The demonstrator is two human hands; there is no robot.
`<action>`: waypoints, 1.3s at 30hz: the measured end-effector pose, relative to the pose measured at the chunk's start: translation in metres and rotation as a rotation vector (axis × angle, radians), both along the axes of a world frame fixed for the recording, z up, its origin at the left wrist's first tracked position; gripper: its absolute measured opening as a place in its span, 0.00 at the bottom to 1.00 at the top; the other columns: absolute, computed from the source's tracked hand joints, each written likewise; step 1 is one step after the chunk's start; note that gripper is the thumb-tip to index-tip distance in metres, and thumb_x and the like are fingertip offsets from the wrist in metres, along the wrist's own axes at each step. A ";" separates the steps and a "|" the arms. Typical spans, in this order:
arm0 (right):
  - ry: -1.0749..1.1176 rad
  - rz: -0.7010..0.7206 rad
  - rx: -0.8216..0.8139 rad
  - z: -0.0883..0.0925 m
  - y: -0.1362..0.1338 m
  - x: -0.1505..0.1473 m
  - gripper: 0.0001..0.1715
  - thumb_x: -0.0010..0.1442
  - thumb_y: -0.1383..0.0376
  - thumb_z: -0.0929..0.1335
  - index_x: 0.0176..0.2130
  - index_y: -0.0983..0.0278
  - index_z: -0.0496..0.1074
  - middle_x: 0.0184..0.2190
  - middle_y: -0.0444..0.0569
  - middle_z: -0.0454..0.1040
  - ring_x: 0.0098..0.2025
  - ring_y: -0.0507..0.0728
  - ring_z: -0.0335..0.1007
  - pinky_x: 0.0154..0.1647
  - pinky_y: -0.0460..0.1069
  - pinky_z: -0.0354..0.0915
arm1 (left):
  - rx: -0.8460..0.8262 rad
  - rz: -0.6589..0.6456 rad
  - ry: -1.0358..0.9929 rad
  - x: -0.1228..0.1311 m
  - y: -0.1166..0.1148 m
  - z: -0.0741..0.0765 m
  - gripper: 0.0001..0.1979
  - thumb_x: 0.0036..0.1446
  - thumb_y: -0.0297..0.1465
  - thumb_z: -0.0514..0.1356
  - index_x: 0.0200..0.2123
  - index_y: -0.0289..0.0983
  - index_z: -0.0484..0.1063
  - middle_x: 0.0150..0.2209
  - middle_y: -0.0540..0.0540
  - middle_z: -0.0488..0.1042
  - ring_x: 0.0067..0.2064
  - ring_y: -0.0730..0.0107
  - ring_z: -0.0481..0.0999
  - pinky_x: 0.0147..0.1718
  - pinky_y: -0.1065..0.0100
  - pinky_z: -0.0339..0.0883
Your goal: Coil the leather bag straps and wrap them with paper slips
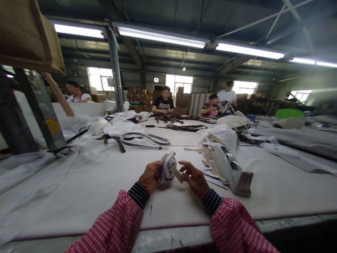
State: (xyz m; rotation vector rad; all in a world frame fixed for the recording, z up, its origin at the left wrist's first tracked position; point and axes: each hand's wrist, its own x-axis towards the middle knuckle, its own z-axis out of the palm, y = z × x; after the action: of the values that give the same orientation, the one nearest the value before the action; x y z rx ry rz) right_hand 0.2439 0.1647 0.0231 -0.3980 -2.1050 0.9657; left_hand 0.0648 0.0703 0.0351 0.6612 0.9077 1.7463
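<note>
My left hand (151, 175) is closed around the side of a coiled bundle (166, 170) in whitish, see-through wrapping, held above the white table. A bit of brass-coloured metal shows at the bundle's top. From its coiled face a beige strip (177, 173) sticks out towards my right hand (195, 178). The thumb side of that hand is at the strip's outer end, while the index finger is raised and bent apart from it; the exact grip is partly hidden. To the right stands a grey tape dispenser (233, 172), with loose beige and white strips (210, 161) beside it.
Beyond the bundle lies a looped grey strap (144, 140) with metal clips. Dark straps (184, 127) spread further back. Clear plastic (92, 154) covers the left side, and a plastic bag (223, 135) lies right of centre. A post (39, 109) rises at left. Several people work beyond.
</note>
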 end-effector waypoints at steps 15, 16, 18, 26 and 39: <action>0.088 0.018 0.746 -0.002 -0.050 0.003 0.14 0.69 0.69 0.62 0.39 0.61 0.76 0.45 0.53 0.75 0.44 0.57 0.70 0.40 0.49 0.65 | -0.020 0.289 0.948 0.022 -0.071 0.023 0.08 0.47 0.30 0.71 0.22 0.38 0.75 0.28 0.48 0.71 0.35 0.64 0.67 0.35 0.68 0.58; 0.074 0.014 0.770 -0.004 -0.050 0.002 0.14 0.69 0.69 0.62 0.39 0.61 0.76 0.46 0.53 0.75 0.45 0.57 0.69 0.39 0.49 0.65 | -0.019 0.321 1.011 0.025 -0.072 0.020 0.08 0.46 0.29 0.70 0.22 0.38 0.74 0.29 0.48 0.70 0.36 0.63 0.66 0.38 0.66 0.58; 0.027 0.037 0.799 -0.009 -0.049 -0.002 0.14 0.69 0.69 0.62 0.36 0.61 0.76 0.43 0.53 0.76 0.43 0.57 0.70 0.37 0.48 0.64 | -0.022 0.358 1.114 0.032 -0.072 0.010 0.09 0.46 0.28 0.69 0.21 0.39 0.72 0.28 0.48 0.69 0.36 0.61 0.65 0.41 0.64 0.57; -0.085 0.106 0.760 -0.014 -0.043 -0.003 0.14 0.69 0.68 0.64 0.32 0.63 0.73 0.33 0.49 0.76 0.37 0.55 0.69 0.35 0.46 0.62 | -0.024 0.348 1.327 0.031 -0.069 -0.012 0.07 0.51 0.27 0.66 0.24 0.40 0.71 0.31 0.46 0.71 0.36 0.59 0.68 0.40 0.62 0.58; -0.243 0.132 0.363 0.004 -0.043 -0.008 0.06 0.62 0.66 0.70 0.32 0.63 0.76 0.30 0.45 0.74 0.31 0.52 0.69 0.33 0.45 0.61 | -0.068 0.359 1.292 0.029 -0.079 -0.017 0.20 0.50 0.26 0.63 0.45 0.43 0.60 0.35 0.53 0.71 0.34 0.65 0.72 0.37 0.66 0.62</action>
State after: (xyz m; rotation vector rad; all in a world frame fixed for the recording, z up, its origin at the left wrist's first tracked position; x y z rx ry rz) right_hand 0.2361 0.1216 0.0270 -0.1997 -2.4941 0.6084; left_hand 0.0942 -0.0083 0.0185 1.7246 2.0189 1.4399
